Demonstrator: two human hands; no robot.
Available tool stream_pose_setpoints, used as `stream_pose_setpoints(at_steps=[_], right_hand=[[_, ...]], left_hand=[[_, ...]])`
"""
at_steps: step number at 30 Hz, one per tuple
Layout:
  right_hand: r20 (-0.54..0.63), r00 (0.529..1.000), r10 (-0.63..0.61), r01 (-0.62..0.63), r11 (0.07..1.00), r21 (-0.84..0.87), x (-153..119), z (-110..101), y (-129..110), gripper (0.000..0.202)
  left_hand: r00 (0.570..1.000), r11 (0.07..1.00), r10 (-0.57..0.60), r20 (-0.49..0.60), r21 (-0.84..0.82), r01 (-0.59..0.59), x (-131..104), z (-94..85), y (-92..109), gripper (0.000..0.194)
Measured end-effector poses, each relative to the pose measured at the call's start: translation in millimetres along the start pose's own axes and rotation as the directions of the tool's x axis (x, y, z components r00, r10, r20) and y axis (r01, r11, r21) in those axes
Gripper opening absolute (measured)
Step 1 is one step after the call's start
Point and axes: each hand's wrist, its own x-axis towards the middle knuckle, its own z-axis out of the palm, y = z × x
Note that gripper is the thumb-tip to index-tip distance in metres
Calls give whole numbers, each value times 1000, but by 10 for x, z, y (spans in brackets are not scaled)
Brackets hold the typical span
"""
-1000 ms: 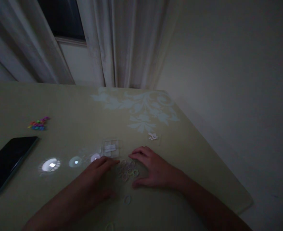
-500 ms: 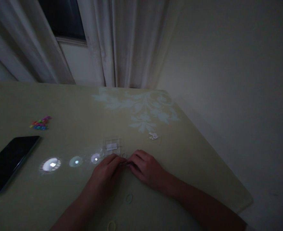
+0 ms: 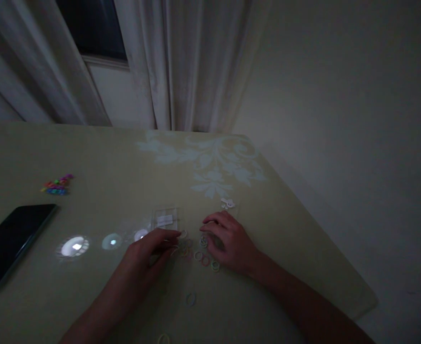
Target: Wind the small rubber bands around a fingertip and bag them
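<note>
Left hand [image 3: 148, 255] at left edge of the small rings [image 3: 186, 248], fingertips close together, maybe pinching 1; too dim to confirm. Right hand [image 3: 234, 243] at their right side, thumb and fingers curled, narrow gap. Rings loose on the table [image 3: 99, 157], between and just beside both hands. Clear case [image 3: 165, 220] just beyond left fingers. 2 separate rings nearer the wearer: pale ring [image 3: 191, 299], yellowish ring [image 3: 163, 339].
</note>
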Motion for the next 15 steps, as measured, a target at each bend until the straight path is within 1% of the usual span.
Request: stream_pose_setpoints(at_steps=[2, 5, 6, 8, 11, 13, 15], right_hand=[[31, 1000, 4, -5, 1000, 31, -13, 36, -78, 20], [107, 994, -11, 9, 1000, 22, -40, 115, -153, 36], [117, 993, -18, 17, 1000, 10, -47, 138, -160, 38], [107, 994, -29, 30, 1000, -9, -53, 172, -154, 38], [69, 997, -40, 42, 998, -36, -45, 184, -131, 33], [63, 997, -47, 50, 997, -58, -35, 183, -126, 31], [59, 997, -58, 62, 996, -70, -28, 189, -134, 30]], left_hand=[[999, 999, 41, -1, 36, -41, -5, 18, -11, 24], [997, 996, 76, -1, 42, -76, -3, 12, 7, 24], [997, 996, 77, -4, 41, -77, 0, 0, 27, 23], [996, 994, 87, -28, 74, -84, 9, -36, 85, 20], [989, 981, 122, -89, 159, -107, 23, -87, 176, 20], [987, 984, 112, -117, 155, -93, 27, -112, 207, 21], [990, 989, 76, -120, 138, -59, 26, -139, 202, 21]])
